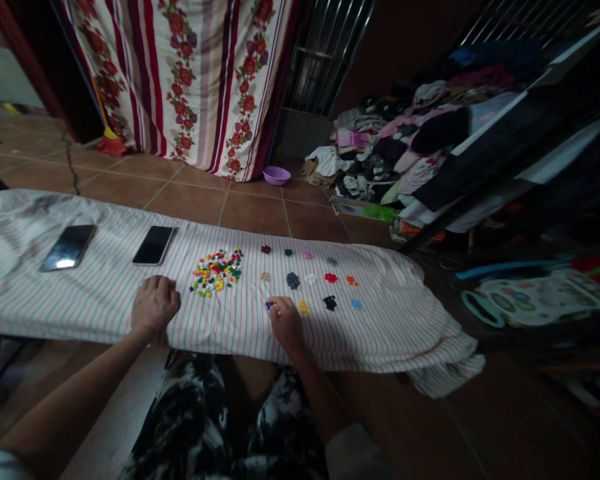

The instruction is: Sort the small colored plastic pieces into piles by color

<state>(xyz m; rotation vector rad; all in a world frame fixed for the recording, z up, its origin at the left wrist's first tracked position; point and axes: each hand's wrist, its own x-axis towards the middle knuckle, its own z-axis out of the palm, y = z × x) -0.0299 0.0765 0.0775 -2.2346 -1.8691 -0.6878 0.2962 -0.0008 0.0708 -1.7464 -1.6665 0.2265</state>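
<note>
My left hand (155, 304) rests on the striped cloth (220, 333) with its fingers curled in, left of a mixed heap of small colourful pieces (217, 272). Nothing shows in it. At a little pile of dark purple pieces (269, 305), my right hand (286, 323) has thumb and finger pinched together; whether a piece is between them is too small to tell. Around it lie single-colour piles: yellow pieces (303, 307), dark grey pieces (293, 281), beige pieces (265, 277), white pieces (311, 279), red pieces (331, 278) and black pieces (329, 303).
Two phones, one silver-edged (70, 247) and one black (154, 245), lie on the cloth at left. Light blue pieces (355, 304) and orange pieces (352, 281) are at right. Beyond are a floral curtain (180, 80), a purple basin (277, 175) and heaped clothes (390, 140).
</note>
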